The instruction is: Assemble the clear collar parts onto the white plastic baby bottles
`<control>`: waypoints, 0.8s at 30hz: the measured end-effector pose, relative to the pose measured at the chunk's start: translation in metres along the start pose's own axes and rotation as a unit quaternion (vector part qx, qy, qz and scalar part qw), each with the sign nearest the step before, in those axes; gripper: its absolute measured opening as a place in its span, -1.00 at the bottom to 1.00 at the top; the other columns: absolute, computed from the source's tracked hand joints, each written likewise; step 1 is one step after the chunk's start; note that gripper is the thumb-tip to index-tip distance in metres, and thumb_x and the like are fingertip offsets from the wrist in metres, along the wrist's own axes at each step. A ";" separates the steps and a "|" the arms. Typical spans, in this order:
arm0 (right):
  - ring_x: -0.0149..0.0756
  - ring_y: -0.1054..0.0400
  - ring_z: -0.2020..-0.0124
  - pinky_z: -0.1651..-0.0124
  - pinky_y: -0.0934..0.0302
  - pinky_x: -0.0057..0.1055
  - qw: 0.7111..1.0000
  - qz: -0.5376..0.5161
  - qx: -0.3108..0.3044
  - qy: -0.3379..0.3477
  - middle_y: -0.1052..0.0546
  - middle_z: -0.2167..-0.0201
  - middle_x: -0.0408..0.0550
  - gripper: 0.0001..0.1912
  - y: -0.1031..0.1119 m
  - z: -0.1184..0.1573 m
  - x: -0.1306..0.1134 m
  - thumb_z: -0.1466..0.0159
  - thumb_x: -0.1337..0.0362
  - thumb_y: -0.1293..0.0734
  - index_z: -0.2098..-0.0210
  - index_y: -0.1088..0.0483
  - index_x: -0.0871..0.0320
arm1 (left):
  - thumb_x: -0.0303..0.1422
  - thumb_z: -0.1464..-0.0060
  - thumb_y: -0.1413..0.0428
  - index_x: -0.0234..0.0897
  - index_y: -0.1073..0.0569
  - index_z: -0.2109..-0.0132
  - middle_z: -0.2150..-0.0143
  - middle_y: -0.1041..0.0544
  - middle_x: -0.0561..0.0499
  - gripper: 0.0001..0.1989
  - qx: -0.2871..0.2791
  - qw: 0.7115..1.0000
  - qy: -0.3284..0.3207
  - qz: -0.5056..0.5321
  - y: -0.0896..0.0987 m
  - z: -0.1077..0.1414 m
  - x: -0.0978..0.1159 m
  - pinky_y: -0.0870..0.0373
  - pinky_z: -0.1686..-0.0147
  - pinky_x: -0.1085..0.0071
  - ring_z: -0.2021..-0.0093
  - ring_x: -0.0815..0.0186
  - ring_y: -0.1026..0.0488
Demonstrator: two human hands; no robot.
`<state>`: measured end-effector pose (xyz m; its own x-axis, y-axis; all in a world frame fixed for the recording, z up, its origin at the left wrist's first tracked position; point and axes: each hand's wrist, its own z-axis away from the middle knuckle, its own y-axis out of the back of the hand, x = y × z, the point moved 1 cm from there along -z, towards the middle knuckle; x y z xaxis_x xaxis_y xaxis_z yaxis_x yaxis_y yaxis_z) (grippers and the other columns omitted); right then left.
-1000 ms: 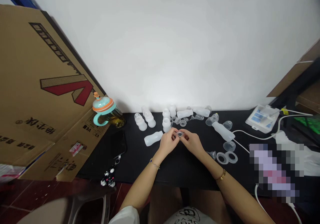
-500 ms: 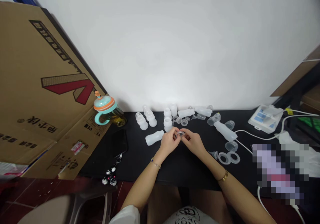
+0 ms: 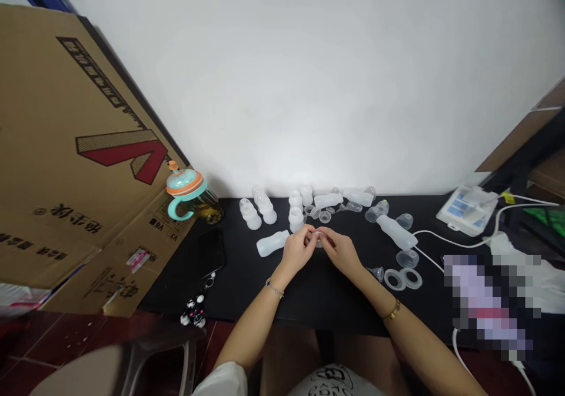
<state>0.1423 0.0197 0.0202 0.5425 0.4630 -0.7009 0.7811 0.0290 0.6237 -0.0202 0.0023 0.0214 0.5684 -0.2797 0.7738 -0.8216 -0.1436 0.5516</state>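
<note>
Head: L hand [image 3: 298,251], R hand [image 3: 341,251] pinch clear piece [image 3: 318,238].

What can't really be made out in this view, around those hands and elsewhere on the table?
- Head view: the small clear piece is mostly hidden by the fingers of the left hand and right hand, so its shape is unclear.
- Head view: the pixelated patch blurs whatever lies there.
- Head view: the labels on the white box are too small to read.
- Head view: the right edge cuts off the green thing.
</note>
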 end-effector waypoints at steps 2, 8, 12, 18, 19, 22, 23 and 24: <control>-0.25 -0.47 0.45 0.38 -0.19 -0.44 1.000 0.004 0.006 0.004 -0.62 0.40 -0.06 -0.66 -0.001 0.000 0.000 -0.41 0.16 -0.17 0.03 -0.54 0.08 | -0.19 -0.33 0.00 -0.19 -0.45 0.12 0.44 -0.52 0.12 -0.79 -0.001 1.000 -0.009 -0.010 0.000 0.000 0.000 -0.26 0.42 0.48 0.47 0.39 -0.44; -0.24 -0.47 0.45 0.37 -0.18 -0.44 1.000 0.005 0.005 -0.006 -0.62 0.41 -0.07 -0.66 -0.002 0.000 0.000 -0.41 0.17 -0.16 0.05 -0.54 0.06 | -0.19 -0.36 0.02 -0.18 -0.44 0.10 0.37 -0.56 0.10 -0.78 -0.008 0.999 -0.016 -0.034 0.000 0.000 0.001 -0.27 0.40 0.47 0.42 0.36 -0.49; -0.30 -0.39 0.52 0.42 -0.13 -0.44 0.999 -0.011 -0.010 -0.031 -0.55 0.48 -0.13 -0.69 -0.002 0.000 0.000 -0.36 0.15 -0.21 0.05 -0.51 0.07 | -0.21 -0.36 0.03 -0.17 -0.44 0.07 0.34 -0.57 0.08 -0.79 -0.013 0.998 -0.010 -0.055 -0.001 0.000 0.001 -0.29 0.38 0.45 0.42 0.34 -0.50; -0.32 -0.38 0.50 0.41 -0.16 -0.45 0.999 -0.027 -0.011 -0.045 -0.56 0.42 -0.13 -0.69 -0.005 0.000 0.003 -0.29 0.17 -0.28 0.02 -0.48 0.09 | -0.21 -0.34 0.00 -0.16 -0.45 0.04 0.34 -0.58 0.08 -0.80 -0.015 0.998 -0.002 -0.067 -0.001 0.000 0.000 -0.29 0.39 0.44 0.42 0.32 -0.50; -0.32 -0.37 0.50 0.41 -0.16 -0.44 0.998 -0.029 -0.009 -0.046 -0.56 0.42 -0.13 -0.69 -0.005 0.000 0.003 -0.29 0.17 -0.27 0.03 -0.48 0.09 | -0.21 -0.34 0.00 -0.16 -0.45 0.03 0.35 -0.58 0.08 -0.79 -0.015 0.998 -0.001 -0.068 -0.001 0.000 0.000 -0.29 0.39 0.44 0.42 0.32 -0.50; -0.31 -0.38 0.49 0.41 -0.17 -0.44 0.998 -0.035 -0.001 -0.047 -0.56 0.41 -0.12 -0.69 -0.005 -0.001 0.003 -0.29 0.17 -0.27 0.02 -0.48 0.09 | -0.15 -0.35 0.00 -0.16 -0.45 0.01 0.31 -0.59 0.07 -0.75 -0.017 0.998 -0.003 -0.058 -0.001 0.000 0.001 -0.31 0.37 0.43 0.40 0.32 -0.51; -0.31 -0.38 0.49 0.41 -0.17 -0.44 0.998 -0.035 0.001 -0.047 -0.57 0.40 -0.12 -0.69 -0.004 -0.001 0.003 -0.30 0.16 -0.27 0.02 -0.48 0.09 | -0.13 -0.35 0.01 -0.16 -0.45 0.00 0.30 -0.60 0.06 -0.73 -0.017 0.998 -0.005 -0.052 -0.001 0.000 0.001 -0.31 0.37 0.43 0.40 0.32 -0.51; -0.31 -0.39 0.48 0.41 -0.17 -0.44 0.998 -0.036 0.002 -0.048 -0.57 0.39 -0.11 -0.69 -0.004 0.000 0.003 -0.31 0.16 -0.27 0.01 -0.48 0.09 | -0.11 -0.36 0.03 -0.16 -0.44 -0.01 0.30 -0.60 0.06 -0.71 -0.018 0.999 -0.007 -0.048 -0.001 0.001 0.001 -0.32 0.36 0.43 0.39 0.32 -0.51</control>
<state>0.1404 0.0213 0.0158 0.5115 0.3734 -0.7739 0.8202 0.0566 0.5693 -0.0190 0.0016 0.0219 0.6430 -0.2790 0.7132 -0.7617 -0.1361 0.6335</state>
